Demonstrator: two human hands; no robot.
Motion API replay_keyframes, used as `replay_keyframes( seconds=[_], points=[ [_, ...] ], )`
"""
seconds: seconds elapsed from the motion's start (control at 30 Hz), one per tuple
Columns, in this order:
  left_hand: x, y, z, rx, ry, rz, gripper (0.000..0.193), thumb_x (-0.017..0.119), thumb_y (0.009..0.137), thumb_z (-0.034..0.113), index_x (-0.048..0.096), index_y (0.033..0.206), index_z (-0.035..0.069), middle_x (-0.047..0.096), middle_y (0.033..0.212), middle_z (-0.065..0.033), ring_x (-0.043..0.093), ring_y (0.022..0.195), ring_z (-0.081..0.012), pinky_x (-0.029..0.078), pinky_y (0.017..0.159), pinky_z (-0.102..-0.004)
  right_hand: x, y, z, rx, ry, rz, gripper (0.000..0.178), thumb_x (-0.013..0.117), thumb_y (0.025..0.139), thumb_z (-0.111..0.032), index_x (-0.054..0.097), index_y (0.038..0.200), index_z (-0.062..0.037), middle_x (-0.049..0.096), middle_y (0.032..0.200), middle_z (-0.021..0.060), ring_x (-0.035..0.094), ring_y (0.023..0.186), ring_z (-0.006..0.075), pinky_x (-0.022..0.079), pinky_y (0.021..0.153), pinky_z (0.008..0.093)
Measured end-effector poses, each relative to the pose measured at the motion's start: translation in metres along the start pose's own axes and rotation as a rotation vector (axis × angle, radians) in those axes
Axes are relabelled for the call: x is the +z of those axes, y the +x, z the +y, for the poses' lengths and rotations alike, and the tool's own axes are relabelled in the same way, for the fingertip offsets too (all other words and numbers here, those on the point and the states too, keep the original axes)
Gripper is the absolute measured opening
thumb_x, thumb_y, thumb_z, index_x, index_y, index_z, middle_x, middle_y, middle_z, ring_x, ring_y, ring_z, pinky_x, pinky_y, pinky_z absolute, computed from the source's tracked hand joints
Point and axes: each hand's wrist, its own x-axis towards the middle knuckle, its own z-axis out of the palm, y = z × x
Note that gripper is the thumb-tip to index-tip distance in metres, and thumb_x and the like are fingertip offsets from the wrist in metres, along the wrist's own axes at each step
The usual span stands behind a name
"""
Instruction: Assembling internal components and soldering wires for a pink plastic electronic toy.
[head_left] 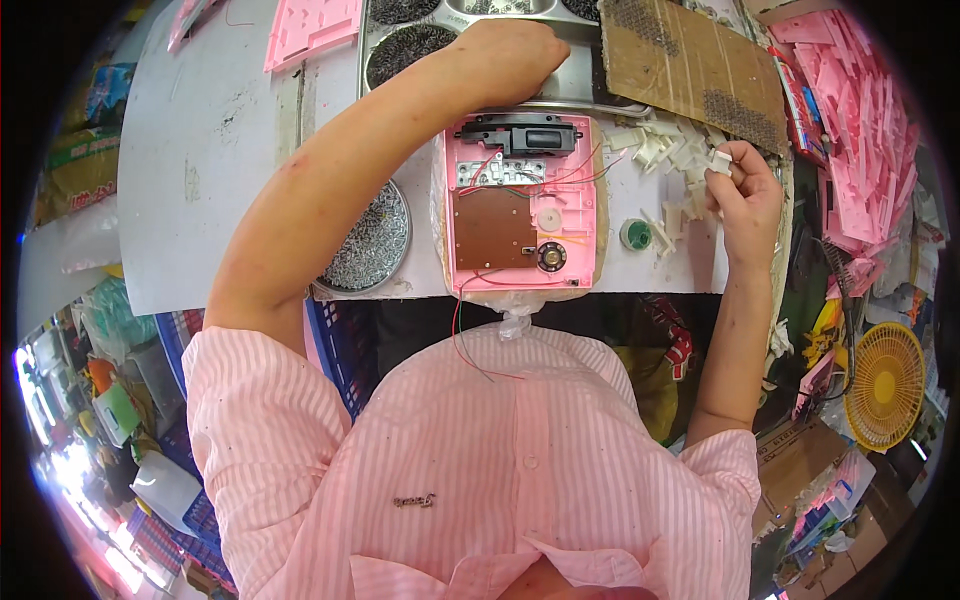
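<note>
My left hand [518, 62] reaches over the metal compartment tray [575, 85] at the far side, its fingers curled closed. Whatever its fingertips hold is hidden. At the right, my right hand [745, 200] pinches a small white plastic part [720, 162] between thumb and fingers, near a loose pile of white plastic parts [655, 145]. Between my arms lies a pink plastic housing [575, 215], open side up. Inside it are a brown board [490, 230], a black module [520, 136], a metal plate [500, 173] and a small round speaker [551, 257]. Thin wires hang over its near edge.
A round dish of small metal pieces [372, 245] stands left of the housing, partly under my left forearm. Corrugated cardboard [695, 70] covers the tray's right side. A small green-topped container [635, 235] is near the white parts. Pink plastic pieces [850, 130] are heaped at far right.
</note>
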Motion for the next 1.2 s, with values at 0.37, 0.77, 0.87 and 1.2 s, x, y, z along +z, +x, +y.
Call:
replay_keyframes(
  seconds=[0.37,0.77,0.87,1.2],
  points=[
    [0.0,0.006,0.0,-0.148,0.003,0.031,0.029,0.066,0.088,0.029,0.073,0.098,0.003,0.072,0.101,-0.0156,0.071,0.097,-0.0343,0.058,0.08,-0.0463,0.038,-0.004,-0.021,-0.229,-0.083,-0.076,0.022,0.075,0.083,-0.001,0.06,0.098,-0.0033,0.058,0.091,-0.0046,0.049,0.075,0.0011,0.04,0.064,0.017],
    [0.004,0.04,0.021,-0.193,-0.137,0.01,0.032,0.073,0.083,0.03,0.074,0.103,0.006,0.074,0.101,-0.0164,0.072,0.096,-0.0345,0.058,0.083,-0.0454,0.043,-0.013,-0.032,-0.223,-0.224,-0.082,0.018,0.075,0.083,-0.002,0.061,0.094,-0.0028,0.058,0.089,-0.0043,0.049,0.075,0.0013,0.039,0.061,0.0179],
    [0.008,0.043,0.024,-0.217,-0.21,0.027,0.032,0.072,0.083,0.029,0.072,0.106,0.006,0.074,0.101,-0.0169,0.071,0.098,-0.0344,0.058,0.083,-0.0458,0.037,-0.019,-0.031,-0.185,-0.264,-0.106,0.02,0.075,0.084,-0.001,0.06,0.097,-0.0031,0.057,0.094,-0.004,0.052,0.083,0.003,0.038,0.065,0.0187],
    [0.02,0.045,0.013,-0.154,-0.103,0.107,0.024,0.059,0.088,0.015,0.07,0.107,0.006,0.072,0.104,-0.0158,0.069,0.1,-0.035,0.056,0.086,-0.0472,0.027,-0.032,-0.026,-0.261,-0.283,-0.073,0.016,0.075,0.082,-0.003,0.064,0.095,-0.0005,0.065,0.09,-0.001,0.052,0.071,0.0034,0.041,0.06,0.0201]
  ],
)
